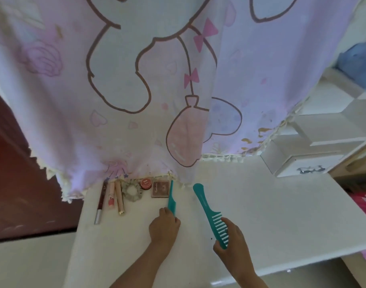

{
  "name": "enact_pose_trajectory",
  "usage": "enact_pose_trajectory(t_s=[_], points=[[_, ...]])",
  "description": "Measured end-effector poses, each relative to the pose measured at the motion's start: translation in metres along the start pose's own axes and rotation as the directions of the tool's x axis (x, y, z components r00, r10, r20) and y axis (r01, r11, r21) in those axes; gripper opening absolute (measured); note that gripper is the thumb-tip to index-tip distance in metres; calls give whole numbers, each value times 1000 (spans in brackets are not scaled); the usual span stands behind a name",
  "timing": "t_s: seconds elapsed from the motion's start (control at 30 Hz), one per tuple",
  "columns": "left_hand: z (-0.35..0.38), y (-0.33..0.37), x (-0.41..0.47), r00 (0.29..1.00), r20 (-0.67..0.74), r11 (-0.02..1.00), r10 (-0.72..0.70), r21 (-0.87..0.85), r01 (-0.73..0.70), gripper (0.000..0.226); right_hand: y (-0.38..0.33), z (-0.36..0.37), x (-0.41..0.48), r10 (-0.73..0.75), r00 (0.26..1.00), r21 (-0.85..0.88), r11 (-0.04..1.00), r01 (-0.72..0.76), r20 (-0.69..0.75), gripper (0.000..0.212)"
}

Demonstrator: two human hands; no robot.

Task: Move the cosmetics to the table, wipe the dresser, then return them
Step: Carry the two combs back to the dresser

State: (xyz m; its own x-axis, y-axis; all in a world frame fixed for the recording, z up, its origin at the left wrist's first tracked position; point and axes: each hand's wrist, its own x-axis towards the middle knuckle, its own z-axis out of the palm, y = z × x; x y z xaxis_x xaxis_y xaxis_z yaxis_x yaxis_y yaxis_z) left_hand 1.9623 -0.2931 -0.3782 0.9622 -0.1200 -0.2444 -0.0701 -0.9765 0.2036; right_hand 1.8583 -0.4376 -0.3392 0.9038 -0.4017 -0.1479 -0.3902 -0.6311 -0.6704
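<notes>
gripping the tail comb (171, 196) in your left hand (164, 226) and the wide-tooth comb (208, 210) by its teeth in your right hand (233, 241), you look set to line both beside the cosmetics row (119, 197) on the white top (265, 204).

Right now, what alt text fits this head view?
The left hand holds a teal tail comb and the right hand a wide-toothed comb over a white surface. Cosmetics lie in a row beneath a pink cartoon cloth.
</notes>
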Motion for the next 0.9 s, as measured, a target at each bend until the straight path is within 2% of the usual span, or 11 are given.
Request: enact_pose_trajectory(t_s=[0.13, 0.2, 0.37, 0.5, 0.63, 0.77, 0.9], points=[[-2, 12, 5, 997, 7, 997, -79, 8, 79, 41, 7, 7, 32, -96, 993, -103, 989, 103, 67, 69], [-5, 16, 2, 993, -3, 993, -114, 31, 114, 42, 10, 14, 44, -147, 982, -96, 982, 159, 122, 69], [-6, 7, -24, 968, -92, 969, -234, 58, 240, 47, 1, 29, 65, -163, 956, -24, 984, 174, 244, 61], [-1, -19, -60, 960, -166, 971, -225, 44, 236, 37, -14, 44, 76, -181, 947, -27, 980, 195, 267, 57], [-1, -33, -93, 941, -186, 955, -283, 40, 295, 49, -26, 55, 82, -197, 929, -111, 964, 242, 313, 58], [-5, -44, -119, 904, -255, 932, -343, 27, 361, 38, -27, 52, 80, -229, 914, -292, 897, 332, 336, 60], [0, -58, -149, 871, -300, 914, -388, -6, 405, 39, -35, 51, 61, -326, 895, -319, 851, 418, 304, 55]])
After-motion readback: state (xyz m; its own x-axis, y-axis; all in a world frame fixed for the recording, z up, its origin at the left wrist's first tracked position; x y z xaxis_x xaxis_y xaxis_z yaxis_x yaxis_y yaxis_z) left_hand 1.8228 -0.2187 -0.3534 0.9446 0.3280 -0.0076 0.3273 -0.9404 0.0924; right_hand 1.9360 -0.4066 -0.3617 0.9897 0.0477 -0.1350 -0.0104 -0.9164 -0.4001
